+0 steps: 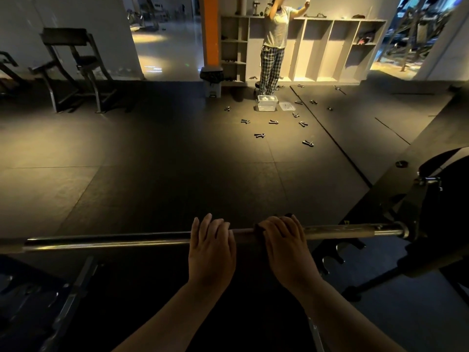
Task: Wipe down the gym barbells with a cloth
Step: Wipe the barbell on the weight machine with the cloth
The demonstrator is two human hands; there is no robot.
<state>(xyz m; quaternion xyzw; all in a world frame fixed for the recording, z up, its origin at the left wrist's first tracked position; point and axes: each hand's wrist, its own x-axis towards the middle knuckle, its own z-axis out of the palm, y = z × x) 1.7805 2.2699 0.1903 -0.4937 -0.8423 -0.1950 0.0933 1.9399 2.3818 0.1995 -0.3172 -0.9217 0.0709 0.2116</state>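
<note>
At the far left, by the wall, stands a black gym seat on metal legs. The floor is dark rubber mat, with a pool of light in the middle.

A long metal bar runs across the bottom of the view from left to right. It sits up off the floor, close to the person wearing the camera. Its left part is shiny and bare.

The left hand rests on top of the bar near the middle. Its fingers lie over the bar, almost straight, and the tips poke past the far side. It holds nothing.

Just to the right is the right hand. Its fingers bend over a dark cloth and hold it against the bar. A bit of cloth shows at the thumb side and a bit past the fingertips. The two hands are near each other but do not touch.

Far back in the middle is an orange post. Next to it another person in a pale top and checked trousers stands at the grey shelves with arms up. Two clear boxes sit on the floor by that person's feet. Small black clips lie scattered on the mat around them.

At the right, the end of the bar rests in a black metal rack.
</note>
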